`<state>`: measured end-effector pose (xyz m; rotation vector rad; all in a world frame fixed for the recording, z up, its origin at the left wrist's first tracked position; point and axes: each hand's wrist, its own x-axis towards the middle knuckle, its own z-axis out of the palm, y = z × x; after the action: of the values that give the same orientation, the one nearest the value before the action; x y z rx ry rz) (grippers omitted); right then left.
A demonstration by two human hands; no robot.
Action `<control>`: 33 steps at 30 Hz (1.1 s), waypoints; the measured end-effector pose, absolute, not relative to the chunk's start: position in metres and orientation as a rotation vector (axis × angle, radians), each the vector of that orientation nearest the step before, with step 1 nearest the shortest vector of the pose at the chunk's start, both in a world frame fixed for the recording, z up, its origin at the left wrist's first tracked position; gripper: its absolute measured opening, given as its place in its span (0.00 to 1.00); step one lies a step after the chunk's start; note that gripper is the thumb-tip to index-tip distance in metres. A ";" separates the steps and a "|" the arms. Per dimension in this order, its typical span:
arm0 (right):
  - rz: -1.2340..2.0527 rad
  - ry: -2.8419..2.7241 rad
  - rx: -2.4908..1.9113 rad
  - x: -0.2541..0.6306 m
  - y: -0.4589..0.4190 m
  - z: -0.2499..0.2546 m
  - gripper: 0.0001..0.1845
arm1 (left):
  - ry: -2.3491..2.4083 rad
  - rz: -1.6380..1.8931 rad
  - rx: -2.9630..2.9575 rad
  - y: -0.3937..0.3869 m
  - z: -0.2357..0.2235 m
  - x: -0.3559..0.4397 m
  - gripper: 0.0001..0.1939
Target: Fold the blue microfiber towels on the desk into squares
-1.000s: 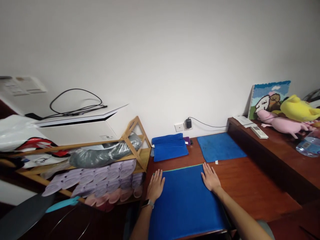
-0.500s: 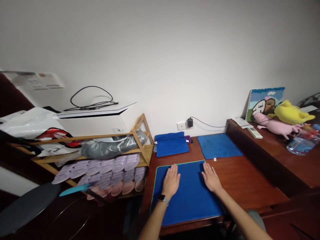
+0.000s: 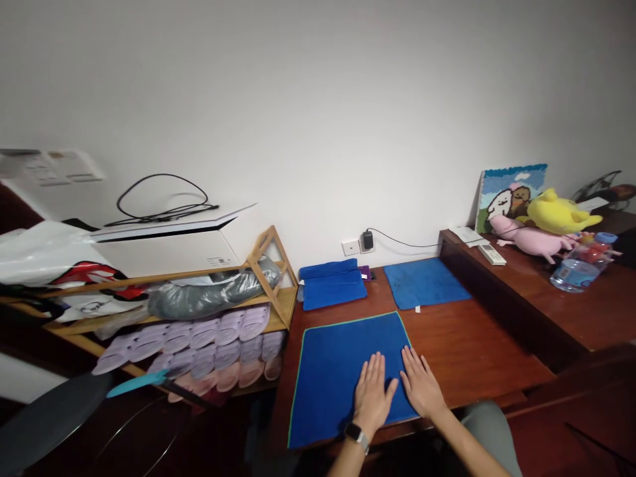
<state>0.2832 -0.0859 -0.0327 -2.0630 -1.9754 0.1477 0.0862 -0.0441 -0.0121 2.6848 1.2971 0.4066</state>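
A blue cloth (image 3: pixel 332 371) with green edging lies spread flat on the reddish-brown wooden table (image 3: pixel 481 351). My left hand (image 3: pixel 372 394), with a watch on its wrist, rests on the cloth's right half, palm down and fingers stretched out. Beside it my right hand (image 3: pixel 421 384) lies flat along the cloth's right edge, its fingers extended. Neither hand grips anything. Farther back are a folded blue cloth (image 3: pixel 332 288) on the left and another flat blue cloth (image 3: pixel 424 283) with a small white tag on the right.
To the left stands a wooden rack (image 3: pixel 273 278) with rows of slippers (image 3: pixel 199 341) and a white box (image 3: pixel 169 248) on top. On the raised right surface are a remote (image 3: pixel 491 254), plush toys (image 3: pixel 561 213) and a plastic bottle (image 3: pixel 576 271). A charger (image 3: pixel 367 239) is plugged into the wall.
My left hand has slid from the cloth's left edge across to its right half, near my right hand. My right hand has come down the right edge, towards me. The cloth's left edge now shows.
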 end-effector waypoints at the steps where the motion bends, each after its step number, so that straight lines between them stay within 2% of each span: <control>1: 0.152 -1.963 -2.066 0.283 -0.086 -0.031 0.35 | 1.389 0.404 2.666 -0.042 -0.014 0.066 0.35; 6: 0.190 -1.968 -2.078 0.282 -0.089 -0.026 0.36 | 1.861 0.491 2.533 -0.038 -0.030 -0.050 0.37; 9: 0.195 -1.971 -2.097 0.283 -0.089 -0.026 0.37 | 1.926 0.514 2.530 -0.039 -0.037 -0.092 0.37; 20: 0.119 -2.000 -2.091 0.286 -0.088 -0.033 0.36 | 1.836 0.497 2.630 -0.050 -0.036 -0.126 0.37; 33: 0.187 -2.002 -2.081 0.286 -0.087 -0.027 0.36 | 1.685 0.488 2.774 -0.061 -0.018 -0.162 0.33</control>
<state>0.2864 -0.0874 -0.0275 -2.0809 -2.0016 0.1873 -0.1619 -0.0607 -0.0177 2.7740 1.6853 0.4879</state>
